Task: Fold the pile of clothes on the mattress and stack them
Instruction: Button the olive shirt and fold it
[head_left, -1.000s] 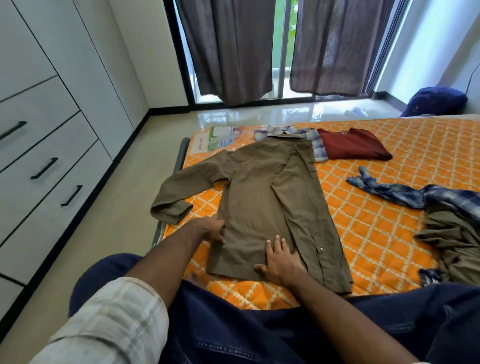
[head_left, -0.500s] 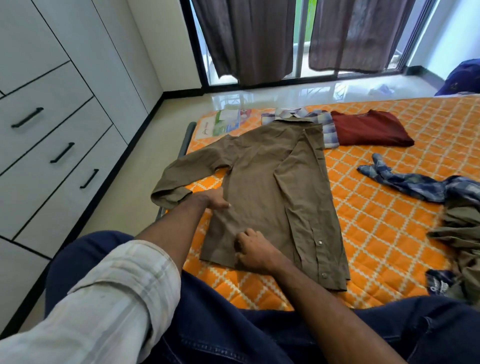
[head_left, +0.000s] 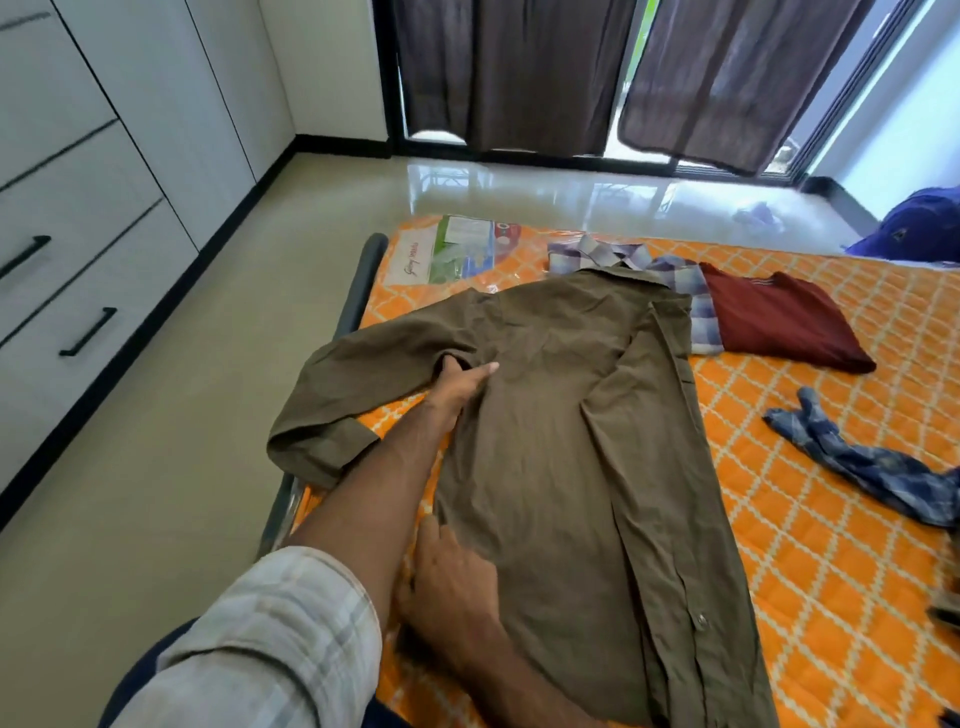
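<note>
The left hand (head_left: 460, 382) pinches the olive shirt (head_left: 566, 441) at its armpit to fold the sleeve; the right hand (head_left: 449, 587) presses the hem flat, anchoring it.

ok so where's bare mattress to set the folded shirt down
Bare mattress lies right of the olive shirt, between the maroon top and the blue checked cloth. The far-left corner is crowded by a plastic packet and plaid shirt.

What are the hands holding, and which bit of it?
The left hand grips the brown shirt at the underarm, where the sleeve joins the body. The right hand presses flat near the bottom edge, holding nothing.
</note>
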